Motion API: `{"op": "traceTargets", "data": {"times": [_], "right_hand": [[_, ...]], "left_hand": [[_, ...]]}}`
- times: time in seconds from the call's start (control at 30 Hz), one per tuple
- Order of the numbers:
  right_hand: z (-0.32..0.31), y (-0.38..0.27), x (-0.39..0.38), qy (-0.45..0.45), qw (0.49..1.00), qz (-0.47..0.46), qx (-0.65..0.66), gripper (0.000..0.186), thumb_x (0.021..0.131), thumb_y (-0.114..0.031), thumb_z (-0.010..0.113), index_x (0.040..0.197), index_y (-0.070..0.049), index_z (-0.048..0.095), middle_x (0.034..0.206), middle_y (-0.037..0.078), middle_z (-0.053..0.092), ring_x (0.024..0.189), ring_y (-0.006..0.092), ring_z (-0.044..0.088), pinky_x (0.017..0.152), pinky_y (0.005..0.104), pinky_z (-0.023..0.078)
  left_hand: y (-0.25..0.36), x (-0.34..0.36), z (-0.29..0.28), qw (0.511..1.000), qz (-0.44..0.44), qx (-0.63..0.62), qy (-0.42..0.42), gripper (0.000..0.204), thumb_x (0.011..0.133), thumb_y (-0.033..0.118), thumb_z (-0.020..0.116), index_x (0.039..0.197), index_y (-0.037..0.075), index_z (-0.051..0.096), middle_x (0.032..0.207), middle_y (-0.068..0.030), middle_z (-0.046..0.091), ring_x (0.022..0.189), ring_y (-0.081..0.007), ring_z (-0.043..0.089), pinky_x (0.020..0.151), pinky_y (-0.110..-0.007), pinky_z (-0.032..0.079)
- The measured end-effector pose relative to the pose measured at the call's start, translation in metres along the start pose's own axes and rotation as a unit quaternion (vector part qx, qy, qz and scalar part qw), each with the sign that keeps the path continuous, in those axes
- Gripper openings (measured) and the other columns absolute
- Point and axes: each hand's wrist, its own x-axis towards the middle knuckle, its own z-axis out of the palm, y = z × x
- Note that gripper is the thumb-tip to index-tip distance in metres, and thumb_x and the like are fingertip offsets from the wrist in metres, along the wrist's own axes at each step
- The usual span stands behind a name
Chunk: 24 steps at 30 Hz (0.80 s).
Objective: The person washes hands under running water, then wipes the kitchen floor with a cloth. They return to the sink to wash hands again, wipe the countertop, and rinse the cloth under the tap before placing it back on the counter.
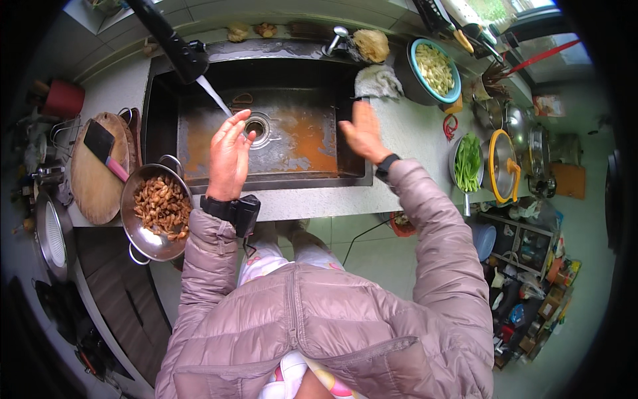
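My left hand (229,156) is raised over the near left part of the black sink (269,181), fingers stretched and slightly apart, holding nothing. Close to its fingertips, a white stream of water (214,94) runs from the black faucet (189,61). Over the sink's right rim is my right hand (364,133), flat, empty and a little blurred. The drain (258,130) shows in the sink floor, with brownish-orange wet patches around it. By my left forearm, a two-handled metal pan (151,245) holds many brown food pieces (161,205).
A cleaver (101,141) lies on a round wooden board (100,193) at left. On the right counter are a grey-white cloth (379,82), a teal-rimmed basin (413,56) of chopped pale vegetable, red chillies (450,126), leafy greens (468,163) in a pan, and an orange-rimmed glass lid (503,156).
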Motion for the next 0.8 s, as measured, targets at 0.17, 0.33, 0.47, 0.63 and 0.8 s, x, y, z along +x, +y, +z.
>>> {"op": "traceTargets", "data": {"times": [0.17, 0.33, 0.47, 0.63, 0.8], "right_hand": [[-0.039, 0.067, -0.022, -0.03, 0.976, 0.213, -0.042, 0.078, 0.094, -0.046, 0.051, 0.143, 0.01, 0.029, 0.15, 0.03, 0.028, 0.142, 0.0413, 0.024, 0.117, 0.0448, 0.019], [-0.019, 0.002, 0.001, -0.021, 0.987, -0.157, 0.031, 0.056, 0.092, -0.028, 0.059, 0.138, -0.002, 0.044, 0.144, 0.026, 0.04, 0.135, 0.0398, 0.036, 0.112, 0.0442, 0.03], [-0.036, 0.007, 0.084, 0.18, 0.983, 0.018, 0.029, 0.051, 0.085, -0.019, 0.063, 0.131, -0.003, 0.048, 0.134, 0.028, 0.047, 0.124, 0.0433, 0.045, 0.104, 0.0482, 0.039], [-0.041, 0.055, 0.135, 0.111, 0.975, 0.191, -0.033, 0.063, 0.082, -0.026, 0.068, 0.136, -0.005, 0.045, 0.123, 0.03, 0.054, 0.119, 0.0466, 0.049, 0.1, 0.0511, 0.041], [-0.053, 0.079, 0.144, 0.121, 0.958, 0.188, 0.181, 0.028, 0.081, -0.012, 0.063, 0.106, -0.001, 0.065, 0.092, 0.017, 0.066, 0.079, 0.0281, 0.064, 0.072, 0.0398, 0.055]], "left_hand": [[0.002, 0.018, -0.016, 0.999, -0.022, -0.034, 0.015, 0.022, 0.098, 0.008, 0.051, 0.116, 0.0, 0.06, 0.106, -0.0039, 0.06, 0.095, -0.0095, 0.055, 0.083, -0.027, 0.045], [-0.005, 0.031, -0.017, 0.998, -0.044, -0.035, -0.004, 0.021, 0.097, 0.007, 0.05, 0.115, 0.001, 0.06, 0.108, -0.0037, 0.06, 0.096, -0.01, 0.055, 0.084, -0.026, 0.044], [0.0, 0.027, -0.02, 1.0, -0.025, 0.002, -0.003, 0.023, 0.098, 0.009, 0.05, 0.118, 0.002, 0.058, 0.119, -0.0045, 0.057, 0.105, -0.0109, 0.051, 0.09, -0.031, 0.043], [0.001, 0.016, -0.024, 0.999, -0.028, 0.024, 0.022, 0.022, 0.098, 0.009, 0.05, 0.117, 0.003, 0.058, 0.119, -0.0044, 0.057, 0.104, -0.0104, 0.05, 0.089, -0.029, 0.043], [-0.013, 0.015, -0.019, 0.999, -0.035, 0.028, 0.027, 0.024, 0.098, 0.01, 0.051, 0.12, 0.003, 0.057, 0.123, -0.0038, 0.055, 0.104, -0.0104, 0.048, 0.091, -0.031, 0.042]]}}
